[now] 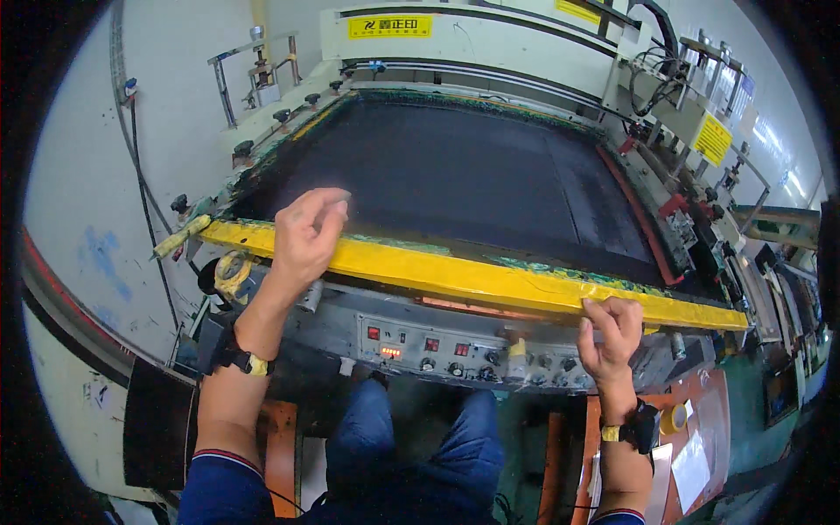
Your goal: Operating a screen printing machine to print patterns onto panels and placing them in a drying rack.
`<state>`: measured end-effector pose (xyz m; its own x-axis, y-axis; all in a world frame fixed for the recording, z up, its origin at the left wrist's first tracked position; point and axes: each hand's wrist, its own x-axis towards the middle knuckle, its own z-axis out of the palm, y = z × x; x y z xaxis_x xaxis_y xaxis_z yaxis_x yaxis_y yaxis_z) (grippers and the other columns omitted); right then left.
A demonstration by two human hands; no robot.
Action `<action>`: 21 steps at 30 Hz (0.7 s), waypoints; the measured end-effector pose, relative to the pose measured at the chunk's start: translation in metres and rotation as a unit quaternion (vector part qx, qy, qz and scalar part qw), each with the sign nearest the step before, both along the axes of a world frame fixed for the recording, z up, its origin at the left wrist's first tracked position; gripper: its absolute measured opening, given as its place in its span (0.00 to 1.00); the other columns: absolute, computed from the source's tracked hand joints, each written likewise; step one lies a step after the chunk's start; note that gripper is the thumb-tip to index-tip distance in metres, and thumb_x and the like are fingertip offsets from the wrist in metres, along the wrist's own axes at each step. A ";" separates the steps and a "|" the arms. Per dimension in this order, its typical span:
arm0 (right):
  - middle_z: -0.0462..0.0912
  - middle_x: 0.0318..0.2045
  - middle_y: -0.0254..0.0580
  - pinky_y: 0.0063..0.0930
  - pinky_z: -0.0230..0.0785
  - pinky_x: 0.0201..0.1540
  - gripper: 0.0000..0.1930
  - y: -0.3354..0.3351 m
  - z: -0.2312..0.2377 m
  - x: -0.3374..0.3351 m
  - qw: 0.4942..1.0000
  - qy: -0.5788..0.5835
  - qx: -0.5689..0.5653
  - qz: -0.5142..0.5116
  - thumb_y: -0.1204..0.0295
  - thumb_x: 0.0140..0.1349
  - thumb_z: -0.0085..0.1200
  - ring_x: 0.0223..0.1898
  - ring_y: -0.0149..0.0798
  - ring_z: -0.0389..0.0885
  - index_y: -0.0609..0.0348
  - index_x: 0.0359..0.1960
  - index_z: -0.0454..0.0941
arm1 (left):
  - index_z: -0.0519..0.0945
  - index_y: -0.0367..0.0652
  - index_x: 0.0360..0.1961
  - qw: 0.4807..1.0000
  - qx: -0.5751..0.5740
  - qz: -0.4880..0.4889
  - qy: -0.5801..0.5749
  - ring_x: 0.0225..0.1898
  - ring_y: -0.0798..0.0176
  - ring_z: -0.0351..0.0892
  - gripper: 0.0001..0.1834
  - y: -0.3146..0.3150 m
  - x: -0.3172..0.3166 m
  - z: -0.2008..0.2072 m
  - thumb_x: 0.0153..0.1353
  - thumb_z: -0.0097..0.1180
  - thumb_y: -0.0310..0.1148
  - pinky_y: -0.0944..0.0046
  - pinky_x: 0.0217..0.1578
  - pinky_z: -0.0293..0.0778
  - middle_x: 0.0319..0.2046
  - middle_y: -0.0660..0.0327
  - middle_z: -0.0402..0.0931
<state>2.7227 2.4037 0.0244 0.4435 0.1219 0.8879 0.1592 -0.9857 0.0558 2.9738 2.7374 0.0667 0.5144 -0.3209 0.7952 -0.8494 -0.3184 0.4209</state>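
A large dark mesh screen (437, 166) lies in a screen-printing machine, its near edge wrapped in yellow tape (455, 273). My left hand (308, 232) is over the left part of this taped edge. Its fingers are curled with thumb and forefinger close together, and whatever they may hold is too small to make out. At the right part of the same edge is my right hand (612, 332), its fingers bent in against the tape's lower side and the thumb below them. Anything inside that grip is hidden. Both wrists wear dark devices on straps.
Below the taped edge is a control panel (464, 354) with red switches and knobs. A roll of yellow tape (232, 273) hangs at the left. A pale machine beam (499, 48) crosses the back. Clamps with black knobs line the frame's sides. A brown table (713, 411) stands at lower right.
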 end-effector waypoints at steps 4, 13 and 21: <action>0.72 0.27 0.38 0.33 0.60 0.33 0.14 0.000 -0.001 0.002 1.000 -0.002 -0.011 0.006 0.75 0.43 0.58 0.28 0.40 0.70 0.57 0.36 0.80 | 0.78 0.34 0.37 0.999 0.028 0.007 -0.043 0.26 0.65 0.76 0.08 -0.002 0.002 -0.002 0.58 0.52 0.25 0.68 0.30 0.71 0.25 0.57 0.76; 0.74 0.30 0.40 0.33 0.62 0.37 0.18 -0.001 -0.006 -0.001 1.000 0.004 -0.022 -0.016 0.77 0.42 0.58 0.31 0.42 0.72 0.58 0.40 0.79 | 0.79 0.35 0.32 0.994 0.032 -0.013 -0.107 0.28 0.51 0.75 0.06 -0.005 -0.005 0.005 0.55 0.54 0.25 0.59 0.30 0.70 0.27 0.51 0.78; 0.76 0.31 0.42 0.36 0.65 0.38 0.14 0.023 -0.069 -0.029 0.993 0.075 -0.049 0.073 0.78 0.42 0.56 0.35 0.46 0.74 0.58 0.35 0.77 | 0.79 0.41 0.35 0.932 0.125 -0.182 -0.287 0.28 0.53 0.75 0.09 0.003 -0.062 -0.046 0.54 0.52 0.30 0.59 0.31 0.72 0.26 0.54 0.75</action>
